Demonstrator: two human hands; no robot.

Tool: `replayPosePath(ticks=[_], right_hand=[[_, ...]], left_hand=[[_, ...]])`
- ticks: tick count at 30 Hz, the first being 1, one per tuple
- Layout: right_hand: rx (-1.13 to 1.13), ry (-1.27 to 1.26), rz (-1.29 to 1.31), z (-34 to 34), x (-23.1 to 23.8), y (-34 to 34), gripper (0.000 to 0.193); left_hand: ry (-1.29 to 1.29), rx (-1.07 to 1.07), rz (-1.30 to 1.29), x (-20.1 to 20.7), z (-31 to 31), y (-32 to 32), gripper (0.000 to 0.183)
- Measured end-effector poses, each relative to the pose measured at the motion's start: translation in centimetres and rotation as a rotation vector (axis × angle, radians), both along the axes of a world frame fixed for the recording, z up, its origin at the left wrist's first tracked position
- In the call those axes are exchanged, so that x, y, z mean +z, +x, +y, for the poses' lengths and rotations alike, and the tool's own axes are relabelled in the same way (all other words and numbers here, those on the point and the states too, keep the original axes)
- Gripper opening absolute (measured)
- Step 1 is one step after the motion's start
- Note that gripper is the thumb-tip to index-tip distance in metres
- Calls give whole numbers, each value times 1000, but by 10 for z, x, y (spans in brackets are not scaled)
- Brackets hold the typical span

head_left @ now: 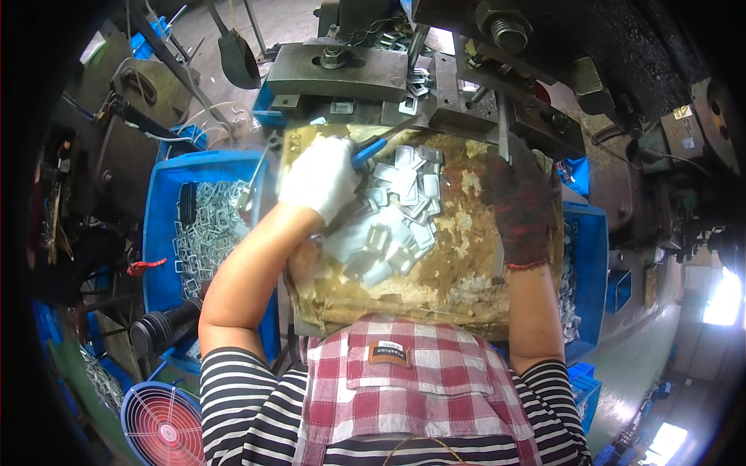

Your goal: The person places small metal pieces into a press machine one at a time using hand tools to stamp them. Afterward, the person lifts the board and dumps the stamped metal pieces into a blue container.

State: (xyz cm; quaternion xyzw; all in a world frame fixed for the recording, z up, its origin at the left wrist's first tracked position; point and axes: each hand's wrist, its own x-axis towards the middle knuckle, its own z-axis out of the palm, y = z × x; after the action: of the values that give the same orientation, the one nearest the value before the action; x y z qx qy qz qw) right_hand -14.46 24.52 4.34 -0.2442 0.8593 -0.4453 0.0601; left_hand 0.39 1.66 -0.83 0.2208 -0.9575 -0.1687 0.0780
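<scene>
My left hand [320,177], in a white glove, is closed around a blue-handled tool [368,152] with a slim metal end reaching toward the press die [466,93]. Its exact kind does not show. Beside this hand, a loose pile of small silvery rectangular metal pieces [404,182] lies on a worn brown board [458,287]. On the right, my right hand [522,194], in a dark red-and-black glove, reaches to the press's front edge beside an upright metal bar [503,128]. The fingers blend into the dark machine, so their grip is hidden.
A blue bin [151,225] of metal frames stands left of the board, another blue bin [597,272] right of it. The press's clamp block [338,71] and heavy dark upper part [606,54] rise ahead. A round red fan [165,429] stands at lower left.
</scene>
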Motion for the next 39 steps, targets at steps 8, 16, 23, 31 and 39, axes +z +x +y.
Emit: replayPosePath(ticks=[8, 16, 23, 31, 39], right_hand=[[-152, 24, -280, 36, 29, 46, 46], [170, -96, -539, 35, 16, 93, 45], [155, -56, -560, 32, 13, 95, 43], [349, 52, -419, 45, 6, 91, 44], [48, -33, -419, 57, 4, 74, 41]], left_hand=[[869, 259, 307, 13, -8, -14, 43], [1194, 214, 278, 15, -1, -19, 52], [1228, 267, 220, 33, 14, -12, 42], [1035, -20, 175, 13, -12, -2, 35], [172, -167, -91, 37, -19, -52, 37]])
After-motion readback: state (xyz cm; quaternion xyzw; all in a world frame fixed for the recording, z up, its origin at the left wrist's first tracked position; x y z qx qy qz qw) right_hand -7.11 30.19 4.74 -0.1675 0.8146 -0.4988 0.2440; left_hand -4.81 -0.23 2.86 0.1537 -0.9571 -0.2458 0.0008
